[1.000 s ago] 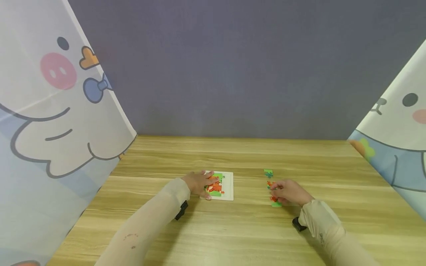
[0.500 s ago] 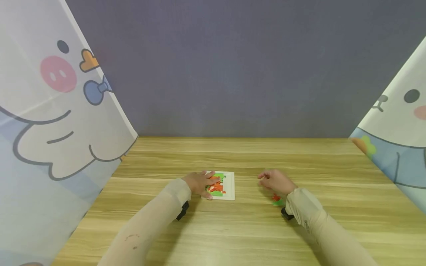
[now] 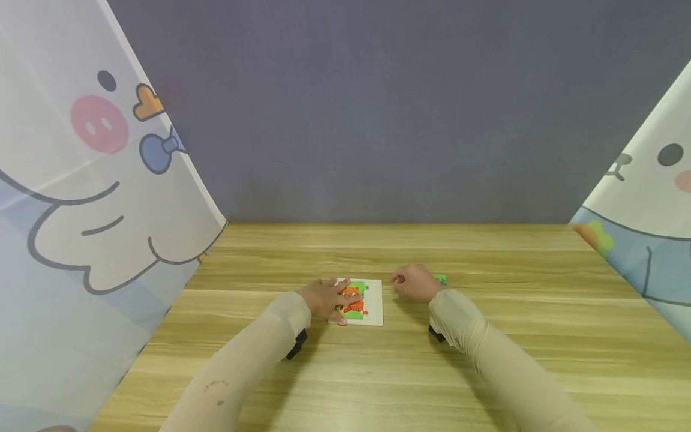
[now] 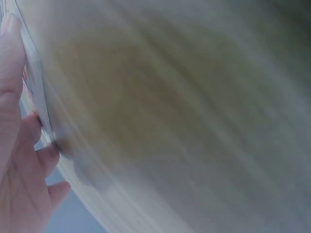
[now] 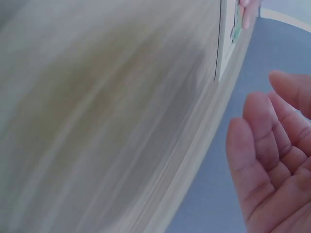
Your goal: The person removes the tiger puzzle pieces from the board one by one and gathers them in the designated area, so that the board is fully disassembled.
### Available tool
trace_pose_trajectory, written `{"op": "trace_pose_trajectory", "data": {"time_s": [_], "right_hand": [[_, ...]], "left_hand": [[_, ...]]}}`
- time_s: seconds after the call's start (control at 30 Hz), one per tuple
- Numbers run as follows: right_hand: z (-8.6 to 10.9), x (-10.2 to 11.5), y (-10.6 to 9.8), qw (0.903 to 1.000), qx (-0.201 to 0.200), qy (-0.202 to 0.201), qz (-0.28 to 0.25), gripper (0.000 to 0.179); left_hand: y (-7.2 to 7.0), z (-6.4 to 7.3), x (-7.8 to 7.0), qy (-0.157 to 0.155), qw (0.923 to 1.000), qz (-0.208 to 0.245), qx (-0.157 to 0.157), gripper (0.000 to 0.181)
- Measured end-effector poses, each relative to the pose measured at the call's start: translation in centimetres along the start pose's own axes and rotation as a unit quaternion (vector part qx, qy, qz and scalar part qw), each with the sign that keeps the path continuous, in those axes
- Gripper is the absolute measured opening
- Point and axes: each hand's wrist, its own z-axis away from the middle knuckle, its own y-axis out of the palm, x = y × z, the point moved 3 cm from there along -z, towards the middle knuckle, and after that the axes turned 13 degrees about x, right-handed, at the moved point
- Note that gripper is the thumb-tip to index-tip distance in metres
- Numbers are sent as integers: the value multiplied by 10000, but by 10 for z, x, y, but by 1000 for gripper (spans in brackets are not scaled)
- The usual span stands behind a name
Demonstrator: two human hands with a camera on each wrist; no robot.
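My left hand [image 3: 322,300] rests with spread fingers on a jigsaw puzzle with an orange tiger on green. The puzzle lies in a white frame tray [image 3: 374,303], whose right-hand strip shows bare white. Just right of the tray hovers my right hand [image 3: 412,283], back upward and fingers loosely bent. In the right wrist view, several fingertips [image 5: 257,109] show with nothing between them, beside the tray edge [image 5: 225,48]. A green puzzle piece [image 3: 440,279] peeks out behind the right hand. The left wrist view catches the left hand [image 4: 29,179] at the tray's edge.
The wooden table [image 3: 356,372] runs back to a dark grey panel [image 3: 351,120]. Cartoon-printed curtains [image 3: 108,198] flank it on both sides. My right sleeve [image 3: 502,348] covers part of the table right of the tray.
My right hand has moved left from the loose puzzle pieces to beside the tray. Its arm now hides the nearer pieces. The left hand stays spread on the puzzle.
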Motion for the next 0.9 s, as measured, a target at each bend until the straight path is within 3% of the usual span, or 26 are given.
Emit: {"op": "trace_pose_trajectory", "data": {"time_s": [0.27, 0.53, 0.9], "right_hand": [[-21, 15, 10, 9997, 190, 154, -79, 19], [-37, 27, 16, 9976, 378, 324, 475, 18], [-51, 31, 21, 9917, 741, 630, 841, 20]], "left_hand": [[-1, 1, -2, -1, 10000, -55, -22, 72], [0, 2, -2, -60, 10000, -13, -64, 72], [3, 0, 0, -123, 9999, -33, -95, 73]]}}
